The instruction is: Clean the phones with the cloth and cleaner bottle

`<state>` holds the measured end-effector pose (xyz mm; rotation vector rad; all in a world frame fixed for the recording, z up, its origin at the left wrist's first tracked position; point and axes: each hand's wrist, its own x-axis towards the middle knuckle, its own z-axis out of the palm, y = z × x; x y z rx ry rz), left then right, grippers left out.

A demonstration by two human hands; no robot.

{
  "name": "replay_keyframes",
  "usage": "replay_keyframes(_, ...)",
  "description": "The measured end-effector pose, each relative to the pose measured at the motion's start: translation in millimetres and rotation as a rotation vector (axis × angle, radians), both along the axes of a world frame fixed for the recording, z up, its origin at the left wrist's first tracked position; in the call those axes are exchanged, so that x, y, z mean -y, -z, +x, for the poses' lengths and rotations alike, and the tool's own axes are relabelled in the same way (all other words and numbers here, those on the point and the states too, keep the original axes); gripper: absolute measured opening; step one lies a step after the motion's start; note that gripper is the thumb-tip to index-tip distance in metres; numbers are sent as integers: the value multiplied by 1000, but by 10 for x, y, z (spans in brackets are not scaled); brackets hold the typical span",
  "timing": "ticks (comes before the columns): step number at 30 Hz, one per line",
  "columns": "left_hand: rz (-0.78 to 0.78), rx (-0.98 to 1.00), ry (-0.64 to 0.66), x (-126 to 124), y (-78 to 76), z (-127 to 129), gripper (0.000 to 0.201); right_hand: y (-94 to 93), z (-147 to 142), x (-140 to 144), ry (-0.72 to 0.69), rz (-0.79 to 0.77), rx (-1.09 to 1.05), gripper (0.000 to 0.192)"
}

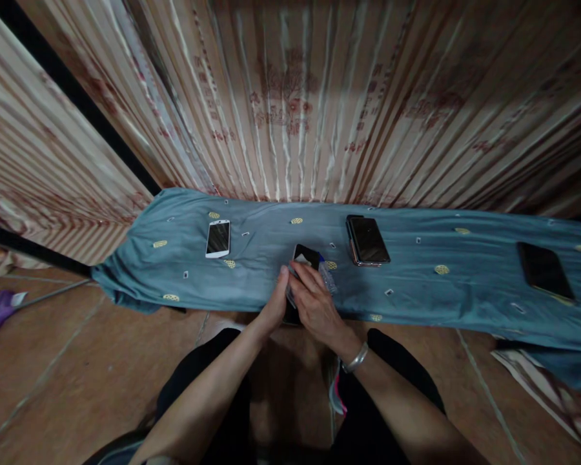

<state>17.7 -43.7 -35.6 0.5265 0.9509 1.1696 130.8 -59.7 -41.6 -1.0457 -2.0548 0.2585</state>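
Observation:
My left hand [273, 306] and my right hand [316, 309] meet over the near edge of the blue cloth, fingers pressed together. Between them a thin pale piece [301, 259] partly shows; its kind is hidden by the fingers. Beneath the hands lies a dark phone [306, 253], only its far part and a bit of its near end showing. Beside my right fingers is a crumpled clear plastic wrapper [328, 276] with a blue edge. My right wrist wears a silver bracelet [356, 359].
A white-framed phone [217, 239] lies to the left. Stacked dark phones [369, 240] lie right of centre, and another dark phone [545, 271] is at the far right. The patterned blue cloth [416, 284] covers a long narrow surface. Behind it hangs a striped curtain [290, 116].

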Motion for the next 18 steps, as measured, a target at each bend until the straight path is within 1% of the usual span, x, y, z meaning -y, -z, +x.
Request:
replay_keyframes(2, 39, -41, -28, 6, 70, 22, 36, -7, 29, -64, 7, 12, 35, 44)
replay_keyframes(4, 86, -72, -24, 5, 153, 26, 39, -10, 68, -150, 39, 21, 38, 43)
replay_keyframes(8, 142, -89, 77, 17, 274, 10, 50, -1, 114, -310, 97, 34, 25, 40)
replay_keyframes(11, 141, -75, 83, 39, 273, 1, 50, 18, 107, -378, 121, 6, -5, 41)
replay_keyframes(18, 84, -25, 72, 100, 186, -12, 50, 75, 90, -416, 155, -37, -91, 46)
